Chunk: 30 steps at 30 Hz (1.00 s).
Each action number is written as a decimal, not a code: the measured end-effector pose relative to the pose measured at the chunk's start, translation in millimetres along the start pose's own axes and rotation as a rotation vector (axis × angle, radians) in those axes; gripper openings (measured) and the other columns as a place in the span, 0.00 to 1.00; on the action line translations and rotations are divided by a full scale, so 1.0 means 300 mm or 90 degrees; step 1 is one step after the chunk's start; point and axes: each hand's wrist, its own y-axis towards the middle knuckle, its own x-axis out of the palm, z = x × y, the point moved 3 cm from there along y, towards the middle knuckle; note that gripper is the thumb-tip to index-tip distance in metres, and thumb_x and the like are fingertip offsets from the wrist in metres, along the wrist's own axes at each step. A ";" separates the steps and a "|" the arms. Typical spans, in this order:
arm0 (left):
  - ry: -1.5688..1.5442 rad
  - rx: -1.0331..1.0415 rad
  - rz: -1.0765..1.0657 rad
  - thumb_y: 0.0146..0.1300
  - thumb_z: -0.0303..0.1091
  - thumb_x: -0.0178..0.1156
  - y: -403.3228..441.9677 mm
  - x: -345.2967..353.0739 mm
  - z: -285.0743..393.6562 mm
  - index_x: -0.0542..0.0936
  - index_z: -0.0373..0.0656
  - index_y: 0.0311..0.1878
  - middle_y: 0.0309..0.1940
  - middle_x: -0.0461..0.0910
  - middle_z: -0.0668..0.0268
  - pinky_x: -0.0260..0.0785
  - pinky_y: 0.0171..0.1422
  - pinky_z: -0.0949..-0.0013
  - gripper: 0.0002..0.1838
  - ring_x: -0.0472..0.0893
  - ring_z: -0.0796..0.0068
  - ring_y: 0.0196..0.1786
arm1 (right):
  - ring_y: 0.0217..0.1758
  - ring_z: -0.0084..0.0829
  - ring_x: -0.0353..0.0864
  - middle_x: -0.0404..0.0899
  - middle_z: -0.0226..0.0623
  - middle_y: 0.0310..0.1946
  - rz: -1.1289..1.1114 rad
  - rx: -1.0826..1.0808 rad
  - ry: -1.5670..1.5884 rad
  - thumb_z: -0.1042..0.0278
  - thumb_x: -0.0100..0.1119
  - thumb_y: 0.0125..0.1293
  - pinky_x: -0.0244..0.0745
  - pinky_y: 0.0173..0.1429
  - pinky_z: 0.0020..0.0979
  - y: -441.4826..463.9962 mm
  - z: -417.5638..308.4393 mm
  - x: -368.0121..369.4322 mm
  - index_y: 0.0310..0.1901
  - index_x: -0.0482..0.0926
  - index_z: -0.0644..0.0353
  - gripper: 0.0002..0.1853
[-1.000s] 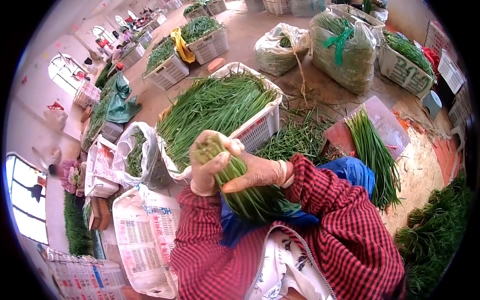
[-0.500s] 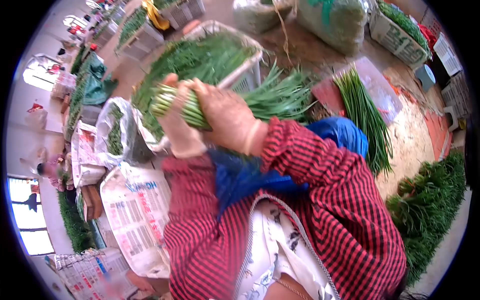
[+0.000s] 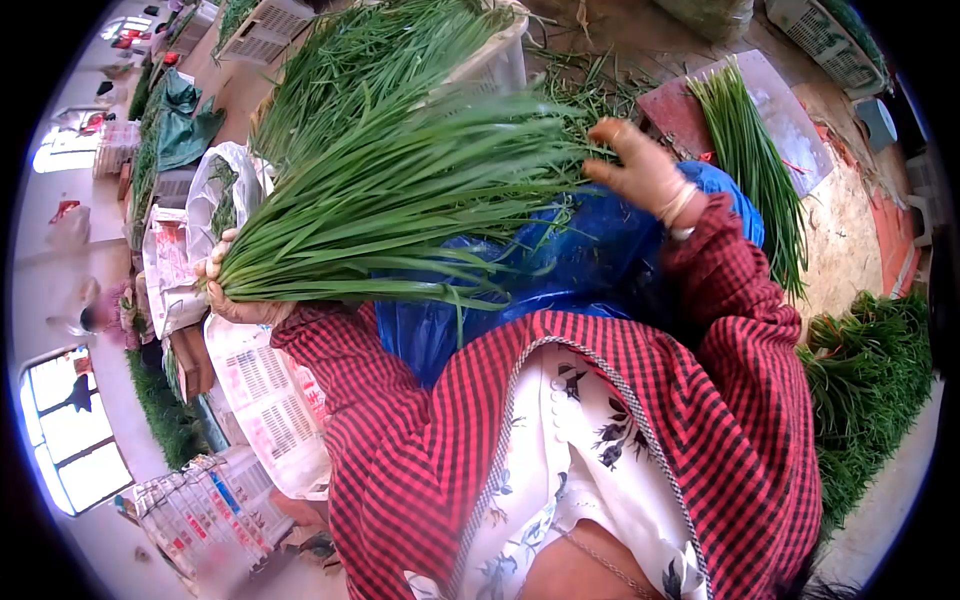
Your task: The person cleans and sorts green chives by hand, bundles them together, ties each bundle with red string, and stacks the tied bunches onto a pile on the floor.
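left hand (image 3: 240, 304) is closed around the pale stem ends of a long, loose bunch of slim green leaves (image 3: 390, 210); its long axis runs rightward and slightly away, tips fanning near the right hand (image 3: 640, 175), which is empty, fingers spread wide. beyond sits a white slatted plastic crate (image 3: 500, 65); shiny blue plastic sheeting (image 3: 600, 245) leaves free room below the tips.

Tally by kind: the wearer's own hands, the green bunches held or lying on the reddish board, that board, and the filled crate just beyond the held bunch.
Hands: 2 (left hand, right hand)
Bunches: 2 (held bunch, lying bunch)
Boards: 1 (reddish board)
Crates: 1 (white crate)
Total: 6
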 end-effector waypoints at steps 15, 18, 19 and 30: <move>-0.033 -0.107 -0.100 0.55 0.29 0.56 -0.074 0.301 -0.125 0.74 0.47 0.47 0.33 0.73 0.72 0.56 0.70 0.56 0.14 0.74 0.71 0.47 | 0.38 0.28 0.77 0.77 0.34 0.40 0.030 -0.260 0.384 0.61 0.63 0.62 0.73 0.44 0.27 0.166 -0.495 -0.049 0.45 0.81 0.58 0.13; -0.061 -0.163 -0.168 0.55 0.30 0.56 -0.081 0.353 -0.165 0.73 0.48 0.48 0.34 0.72 0.73 0.57 0.70 0.58 0.15 0.73 0.71 0.48 | 0.38 0.31 0.78 0.77 0.33 0.39 -0.004 -0.271 0.369 0.61 0.63 0.61 0.74 0.46 0.30 0.191 -0.553 0.002 0.44 0.82 0.58 0.13; -0.061 -0.163 -0.169 0.55 0.30 0.56 -0.078 0.358 -0.171 0.73 0.48 0.48 0.34 0.72 0.73 0.57 0.70 0.58 0.15 0.73 0.71 0.48 | 0.39 0.32 0.78 0.78 0.32 0.38 -0.016 -0.291 0.316 0.62 0.63 0.60 0.74 0.47 0.30 0.198 -0.560 0.016 0.43 0.82 0.57 0.12; -0.023 -0.269 -0.303 0.57 0.28 0.57 -0.070 0.438 -0.226 0.72 0.47 0.50 0.37 0.74 0.69 0.56 0.72 0.52 0.16 0.73 0.67 0.52 | 0.37 0.30 0.82 0.82 0.36 0.32 -0.067 -0.238 0.424 0.66 0.63 0.62 0.76 0.44 0.30 0.193 -0.448 -0.092 0.41 0.80 0.59 0.09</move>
